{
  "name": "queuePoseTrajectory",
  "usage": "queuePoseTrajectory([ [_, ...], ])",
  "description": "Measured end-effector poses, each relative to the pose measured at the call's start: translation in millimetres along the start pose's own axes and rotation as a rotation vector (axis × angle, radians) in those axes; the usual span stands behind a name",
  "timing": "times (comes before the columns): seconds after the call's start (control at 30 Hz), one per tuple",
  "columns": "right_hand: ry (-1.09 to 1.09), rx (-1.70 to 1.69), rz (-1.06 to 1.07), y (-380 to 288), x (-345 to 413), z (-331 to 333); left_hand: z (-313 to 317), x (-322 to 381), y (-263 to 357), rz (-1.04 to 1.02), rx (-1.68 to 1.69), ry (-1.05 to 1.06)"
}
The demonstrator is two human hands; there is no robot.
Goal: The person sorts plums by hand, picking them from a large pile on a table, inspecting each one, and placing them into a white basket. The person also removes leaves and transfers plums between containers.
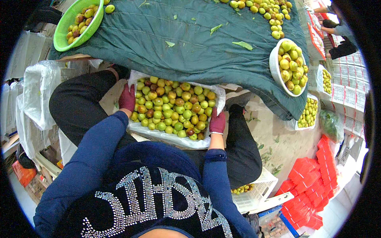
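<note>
A box lined with thin white plastic film [175, 142] lies between my legs, filled with green and brown jujube-like fruits [171, 108]. My left hand [127, 98], in a dark red glove, grips its left side. On the right side my right hand [217, 121], gloved alike, holds the box edge and film, thumb pointing up. Just beyond the box hangs the edge of a dark green cloth [178, 53] that covers a work surface. The undersides of both hands' grips are partly hidden.
A green plastic basket [99, 25] of fruit stands at the upper left, a white basket [273, 61] of fruit at the right. Loose fruits [275, 22] lie on the cloth. Red foam nets [309, 184] and a white crate [253, 202] are lower right. A co-worker's arms [330, 29] show upper right.
</note>
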State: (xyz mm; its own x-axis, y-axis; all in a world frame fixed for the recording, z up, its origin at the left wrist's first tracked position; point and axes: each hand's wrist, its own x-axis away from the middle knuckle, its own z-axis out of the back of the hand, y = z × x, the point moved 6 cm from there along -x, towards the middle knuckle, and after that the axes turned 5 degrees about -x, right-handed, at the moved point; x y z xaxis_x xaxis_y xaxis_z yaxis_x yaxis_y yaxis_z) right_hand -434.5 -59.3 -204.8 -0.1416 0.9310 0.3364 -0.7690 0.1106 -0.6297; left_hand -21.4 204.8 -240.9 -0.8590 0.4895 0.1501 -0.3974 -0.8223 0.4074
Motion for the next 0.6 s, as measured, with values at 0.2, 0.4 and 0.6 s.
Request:
queuePoseTrajectory([
  [0.2, 0.039, -0.112, -0.012, 5.8, -6.8, -4.9, -3.4, 6.7, 8.9, -0.110, -0.086, 0.057],
  [0.4, -0.023, -0.211, -0.057, 19.4, -15.1, -11.7, 3.0, 11.3, 16.2, -0.067, -0.004, 0.103],
  [0.6, -0.009, -0.081, -0.097, 18.1, -1.2, -5.8, -4.6, 7.5, 4.8, 0.021, -0.007, -0.075],
])
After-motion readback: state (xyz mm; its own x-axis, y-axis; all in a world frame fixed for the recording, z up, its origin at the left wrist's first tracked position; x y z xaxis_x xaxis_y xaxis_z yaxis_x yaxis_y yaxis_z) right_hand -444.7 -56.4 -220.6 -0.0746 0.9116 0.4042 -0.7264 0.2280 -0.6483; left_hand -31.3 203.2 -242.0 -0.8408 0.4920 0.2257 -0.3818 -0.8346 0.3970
